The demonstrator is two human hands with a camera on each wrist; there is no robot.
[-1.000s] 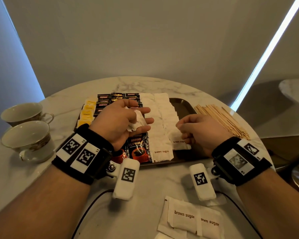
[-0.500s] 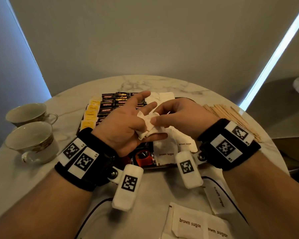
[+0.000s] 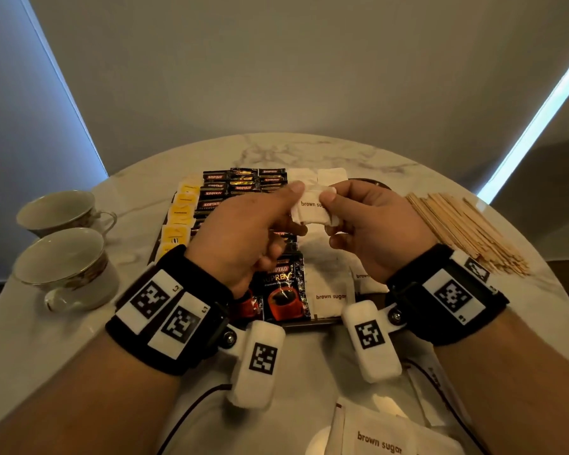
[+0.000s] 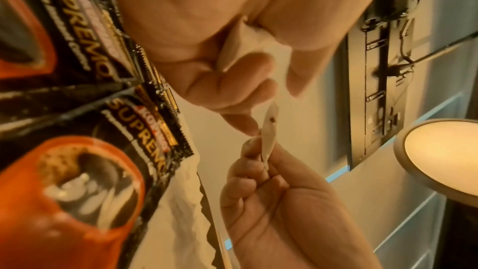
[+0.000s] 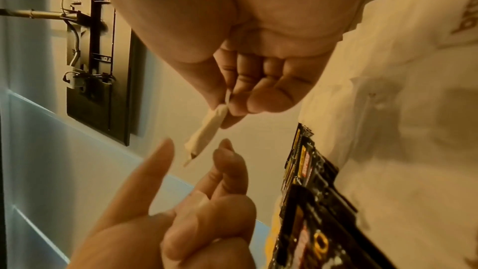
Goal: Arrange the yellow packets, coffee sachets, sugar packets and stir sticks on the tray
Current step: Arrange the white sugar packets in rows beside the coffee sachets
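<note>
Right hand (image 3: 372, 231) is pinching a brown sugar packet (image 3: 311, 208) over the tray (image 3: 380, 185), while the left hand (image 3: 243, 238) clutches crumpled sugar packets (image 4: 240, 46).

– What is worn on the arms?
– Bare forearms. Each wrist has a black band (image 3: 165, 310) with white square-code tags, a white coded block (image 3: 257, 362) on a screw bracket, and a dark cable (image 3: 191, 412).
</note>
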